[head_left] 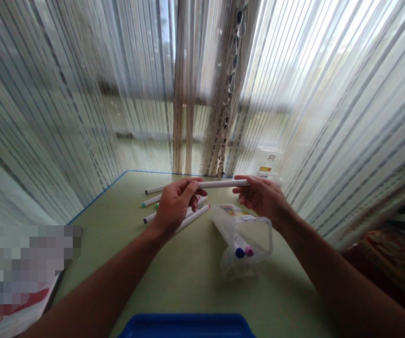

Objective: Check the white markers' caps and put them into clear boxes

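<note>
A white marker is held level above the table, stretched between both hands. My left hand is closed on one end of it, thumb on top. At the other end my right hand pinches it between thumb and fingers, and its tip is hidden there. Below and between the hands lies a clear plastic case with a blue-ended marker and a pink-ended marker inside. Several loose white markers with coloured ends lie on the table beside and behind my left hand, partly covered by it.
The pale green table has a blue edge. A blue tray-like object sits at the near edge. Behind my right hand stands another clear plastic piece with a label. String curtains hang at the back. A partly blurred-out printed item lies left.
</note>
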{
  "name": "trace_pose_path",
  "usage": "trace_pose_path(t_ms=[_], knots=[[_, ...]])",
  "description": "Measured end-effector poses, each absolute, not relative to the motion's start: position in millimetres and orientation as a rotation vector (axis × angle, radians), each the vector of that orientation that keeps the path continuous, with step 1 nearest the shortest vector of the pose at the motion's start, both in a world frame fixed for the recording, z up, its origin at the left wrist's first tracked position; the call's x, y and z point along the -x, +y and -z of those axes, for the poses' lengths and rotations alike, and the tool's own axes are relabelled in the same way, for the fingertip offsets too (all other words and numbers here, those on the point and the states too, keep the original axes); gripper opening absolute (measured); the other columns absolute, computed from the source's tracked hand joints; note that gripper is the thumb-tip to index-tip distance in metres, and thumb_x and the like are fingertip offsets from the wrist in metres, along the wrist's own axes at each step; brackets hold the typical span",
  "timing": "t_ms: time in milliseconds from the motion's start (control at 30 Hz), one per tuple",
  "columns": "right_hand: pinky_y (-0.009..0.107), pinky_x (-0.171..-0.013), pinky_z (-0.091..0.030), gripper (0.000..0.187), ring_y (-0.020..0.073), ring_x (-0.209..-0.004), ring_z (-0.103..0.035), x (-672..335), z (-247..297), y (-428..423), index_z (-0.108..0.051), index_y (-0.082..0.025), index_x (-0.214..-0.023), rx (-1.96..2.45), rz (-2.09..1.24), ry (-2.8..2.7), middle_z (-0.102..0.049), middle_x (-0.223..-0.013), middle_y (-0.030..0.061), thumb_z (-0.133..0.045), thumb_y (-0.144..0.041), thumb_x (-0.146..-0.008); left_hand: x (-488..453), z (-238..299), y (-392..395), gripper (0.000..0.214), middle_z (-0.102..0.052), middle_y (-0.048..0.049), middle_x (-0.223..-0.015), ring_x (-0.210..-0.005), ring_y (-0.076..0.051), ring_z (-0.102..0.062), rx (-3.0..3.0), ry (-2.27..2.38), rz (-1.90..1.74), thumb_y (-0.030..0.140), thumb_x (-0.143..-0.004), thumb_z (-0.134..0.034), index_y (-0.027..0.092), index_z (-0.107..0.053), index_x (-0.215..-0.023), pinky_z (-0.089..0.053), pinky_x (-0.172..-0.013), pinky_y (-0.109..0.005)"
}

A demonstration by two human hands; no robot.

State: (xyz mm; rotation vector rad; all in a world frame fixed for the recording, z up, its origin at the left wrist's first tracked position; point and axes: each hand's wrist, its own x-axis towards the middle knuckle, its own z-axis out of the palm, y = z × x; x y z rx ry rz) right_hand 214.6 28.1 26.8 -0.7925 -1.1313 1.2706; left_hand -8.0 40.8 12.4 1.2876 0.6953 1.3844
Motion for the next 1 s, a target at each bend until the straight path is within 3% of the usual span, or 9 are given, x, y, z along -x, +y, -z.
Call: trace_pose_path(t_ms=[167,500,633,1000], knots=[[0.016,-0.035,-0.043,0.03,0.0111,-0.044,-0.064,-212,-25,29,-0.076,-0.016,-0.088,0.808,-1.195,-1.188,-0.077,-0.069,0.0065,-0.085,-0.037,-0.07,8,-13,39,0.029,-0.069,-0.0044,-0.068,-0.045,-0.007,-0.049,-1.351,0.705,-1.372,0.031,-0.08,-0.073,0.008,-0.071,-0.098,-0.04,-0.043,-0.02],[0.016,-0.037,-0.043,0.026,0.0097,-0.045,-0.062,-210,-17,30,-0.076,-0.016,-0.08,0.84,-1.06,-1.269,-0.072,-0.06,0.0035,-0.09,-0.031,-0.064,8,-10,37,0.032,-0.058,0.0038,-0.056,-0.043,-0.007,-0.049,-1.511,0.791,-1.324,0.037,-0.073,-0.082,0.013,-0.065,-0.086,-0.038,-0.04,-0.018],[0.017,-0.036,-0.042,0.026,0.0077,-0.042,-0.056,-213,-16,32,-0.075,-0.015,-0.08,0.859,-1.042,-1.278,-0.068,-0.056,0.0013,-0.089,-0.032,-0.065,8,-10,36,0.032,-0.061,0.0019,-0.061,-0.045,-0.008,-0.052,-1.539,0.79,-1.323,0.037,-0.073,-0.082,0.012,-0.065,-0.085,-0.04,-0.041,-0.018],[0.017,-0.038,-0.043,0.024,0.0101,-0.047,-0.062,-214,-22,30,-0.077,-0.016,-0.084,0.839,-1.192,-1.165,-0.073,-0.066,0.0047,-0.084,-0.034,-0.07,9,-12,40,0.027,-0.069,-0.0035,-0.068,-0.046,-0.008,-0.054,-1.397,0.718,-1.352,0.033,-0.08,-0.076,0.01,-0.071,-0.094,-0.045,-0.046,-0.021]])
